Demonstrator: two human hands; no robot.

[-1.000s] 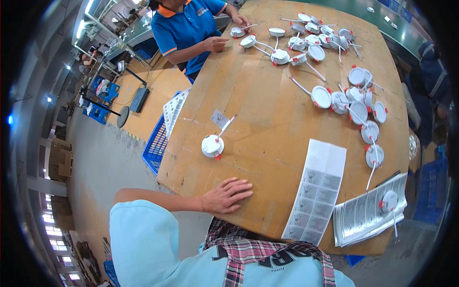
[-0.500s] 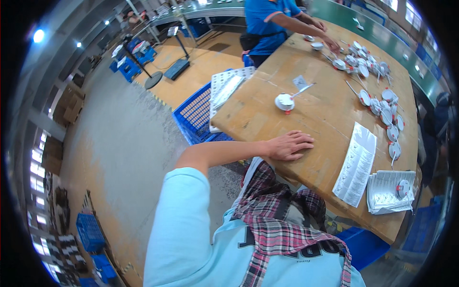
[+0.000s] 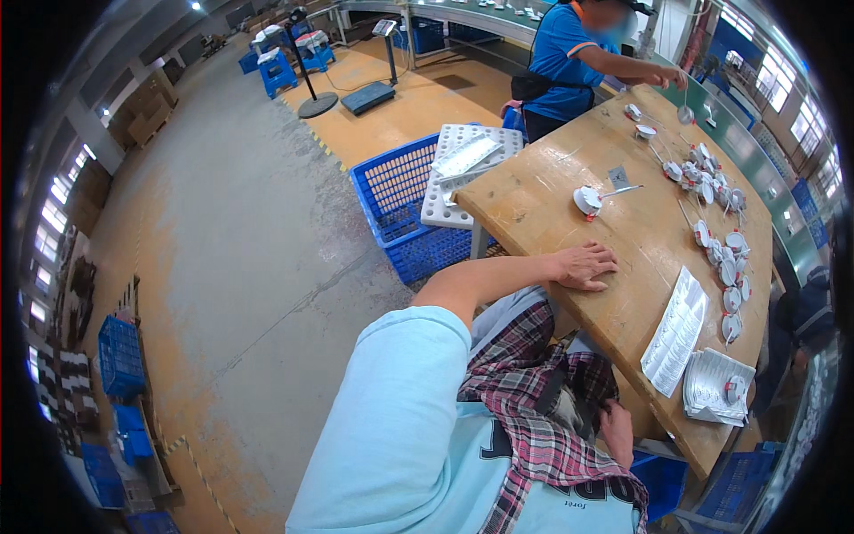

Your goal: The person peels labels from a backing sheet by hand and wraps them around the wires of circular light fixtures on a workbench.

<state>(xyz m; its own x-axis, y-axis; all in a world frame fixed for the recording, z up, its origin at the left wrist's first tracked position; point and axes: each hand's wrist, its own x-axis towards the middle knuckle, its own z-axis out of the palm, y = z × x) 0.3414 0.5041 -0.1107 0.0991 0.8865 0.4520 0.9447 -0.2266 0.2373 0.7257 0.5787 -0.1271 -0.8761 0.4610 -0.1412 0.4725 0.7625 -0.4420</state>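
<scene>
My left hand [image 3: 587, 265] lies flat on the near-left edge of the wooden table [image 3: 614, 231], fingers stretched, nothing held. Beyond it sits a round white downlight [image 3: 587, 200] with a red clip and a white cable, a small printed packet [image 3: 617, 177] behind it. Down beside the table edge, against my plaid apron [image 3: 560, 423], is my right hand [image 3: 616, 432]; its fingers are mostly hidden. A printed sheet [image 3: 676, 331] and a stack of leaflets [image 3: 707, 396] lie at the near right, another downlight [image 3: 735, 389] on the stack.
Several downlights [image 3: 703, 173] form a loose heap along the table's far right. A co-worker in a blue shirt [image 3: 556, 67] dangles one downlight [image 3: 685, 115] by its cable. At the left, a blue crate [image 3: 396, 200] carries a white perforated foam tray [image 3: 476, 138]. A floor scale [image 3: 367, 98] stands behind.
My view has swung left. My right hand has come into sight beside the apron, while my left stays on the table. The co-worker has raised a downlight off the table.
</scene>
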